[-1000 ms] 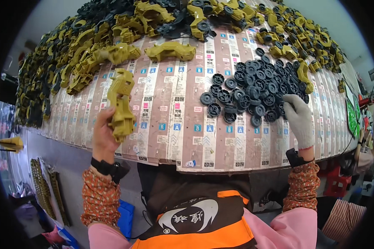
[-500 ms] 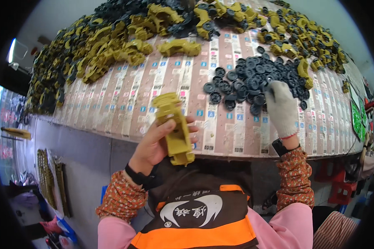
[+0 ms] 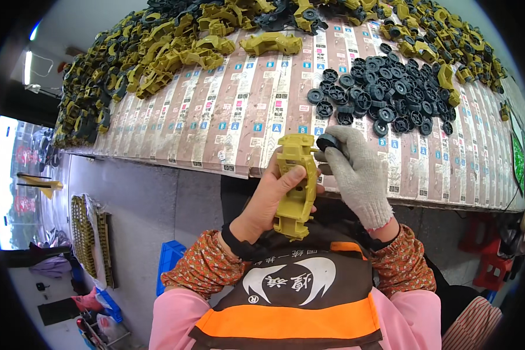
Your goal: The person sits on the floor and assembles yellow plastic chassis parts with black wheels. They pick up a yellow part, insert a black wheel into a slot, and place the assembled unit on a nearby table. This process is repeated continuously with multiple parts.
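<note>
1. Since the last frame, the right hand (image 3: 353, 175), in a grey knit glove, has left the loose wheels and met the left hand near the centre.
2. At 10 to 11 o'clock spreads a pile of yellow and black plastic parts (image 3: 157, 52).
3. Just off centre toward 4 o'clock, the bare left hand (image 3: 266, 201) grips a long yellow plastic vehicle body (image 3: 291, 204), nearly upright. No wheel shows on it.
4. At 2 o'clock from centre, the right hand pinches a round black wheel (image 3: 328, 142) beside the body's upper end; it looks unseated, contact unclear. Many loose black wheels (image 3: 391, 87) remain farther out.
5. Printed labels stripe the table covering (image 3: 233, 146); white lettering and an emblem mark the brown-and-orange apron (image 3: 309, 326) toward 6 o'clock.
</note>
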The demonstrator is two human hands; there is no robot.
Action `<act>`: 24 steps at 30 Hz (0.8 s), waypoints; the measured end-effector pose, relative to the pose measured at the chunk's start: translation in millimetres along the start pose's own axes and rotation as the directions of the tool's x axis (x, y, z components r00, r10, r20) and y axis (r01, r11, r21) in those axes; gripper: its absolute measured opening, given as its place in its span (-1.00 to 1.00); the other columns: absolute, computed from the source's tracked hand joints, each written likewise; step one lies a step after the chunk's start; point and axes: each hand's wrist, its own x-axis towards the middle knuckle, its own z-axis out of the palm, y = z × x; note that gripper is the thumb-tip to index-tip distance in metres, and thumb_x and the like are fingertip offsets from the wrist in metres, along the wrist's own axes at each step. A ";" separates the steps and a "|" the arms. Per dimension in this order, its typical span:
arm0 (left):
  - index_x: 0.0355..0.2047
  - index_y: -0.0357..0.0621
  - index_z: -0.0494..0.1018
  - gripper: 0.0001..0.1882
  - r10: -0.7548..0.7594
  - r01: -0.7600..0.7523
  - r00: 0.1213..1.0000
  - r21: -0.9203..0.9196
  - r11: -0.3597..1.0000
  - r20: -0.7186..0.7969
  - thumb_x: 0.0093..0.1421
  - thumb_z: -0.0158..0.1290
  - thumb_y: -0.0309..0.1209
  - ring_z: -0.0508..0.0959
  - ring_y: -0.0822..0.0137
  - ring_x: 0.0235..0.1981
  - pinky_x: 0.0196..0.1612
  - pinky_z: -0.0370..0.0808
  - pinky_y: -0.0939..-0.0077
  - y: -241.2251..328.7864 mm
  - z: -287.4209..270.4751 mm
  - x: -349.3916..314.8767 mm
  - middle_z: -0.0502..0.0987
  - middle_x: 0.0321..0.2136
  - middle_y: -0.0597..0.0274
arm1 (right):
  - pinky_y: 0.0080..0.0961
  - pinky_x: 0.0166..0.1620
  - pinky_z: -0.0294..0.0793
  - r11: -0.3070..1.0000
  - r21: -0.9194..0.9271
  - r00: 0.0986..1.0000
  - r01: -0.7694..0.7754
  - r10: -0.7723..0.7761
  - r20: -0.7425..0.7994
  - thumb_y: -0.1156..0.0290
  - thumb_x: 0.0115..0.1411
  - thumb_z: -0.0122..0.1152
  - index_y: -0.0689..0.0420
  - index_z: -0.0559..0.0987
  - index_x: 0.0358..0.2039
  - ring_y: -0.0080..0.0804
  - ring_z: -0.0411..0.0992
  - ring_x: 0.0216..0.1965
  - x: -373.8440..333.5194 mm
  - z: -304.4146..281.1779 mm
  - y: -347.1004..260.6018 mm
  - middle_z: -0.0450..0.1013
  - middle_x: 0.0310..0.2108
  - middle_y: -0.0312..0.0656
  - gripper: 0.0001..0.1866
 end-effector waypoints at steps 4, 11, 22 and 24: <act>0.29 0.05 0.15 -0.37 0.035 -0.030 0.998 0.093 0.995 -0.057 0.38 0.26 -0.20 0.71 0.25 -0.18 -0.34 0.78 0.28 -7.1 3.4 -2.2 0.53 -0.07 0.23 | -0.37 -0.15 0.62 0.970 -0.231 0.995 0.080 -0.064 0.078 0.57 0.35 0.14 0.24 0.52 0.12 -0.29 0.65 -0.23 -6.2 0.8 -5.3 0.59 -0.21 -0.03 -0.67; 0.34 0.01 0.09 -0.36 0.263 -0.245 0.964 0.275 0.930 -0.029 0.42 0.22 -0.33 0.55 0.47 -0.03 -0.02 0.60 0.46 -29.2 -1.9 3.2 0.48 0.00 0.26 | -0.17 -0.15 0.61 0.891 -0.398 0.976 0.216 -0.191 0.103 0.58 0.29 0.13 0.25 0.51 0.16 0.05 0.63 -0.23 -25.7 1.2 6.9 0.58 -0.18 0.15 -0.59; 0.38 -0.08 0.00 -0.27 0.123 -0.210 0.976 0.613 0.762 0.181 0.42 0.22 -0.29 0.52 0.40 0.04 0.08 0.52 0.46 -31.4 -12.3 7.6 0.47 0.05 0.14 | -0.01 -0.25 0.56 0.850 -0.504 0.983 0.153 -0.080 0.163 0.56 0.19 0.13 0.24 0.54 -0.08 0.29 0.59 -0.31 -32.9 -21.0 7.6 0.56 -0.38 0.21 -0.73; 0.38 -0.11 0.02 -0.28 0.140 -0.243 0.968 0.648 0.722 0.208 0.42 0.21 -0.25 0.54 0.41 0.02 0.03 0.55 0.45 -31.1 -8.0 8.0 0.49 0.04 0.14 | -0.05 -0.24 0.58 0.887 -0.457 0.987 0.063 0.012 0.159 0.56 0.18 0.11 0.25 0.57 -0.10 0.24 0.61 -0.30 -30.5 -29.7 1.6 0.58 -0.38 0.22 -0.74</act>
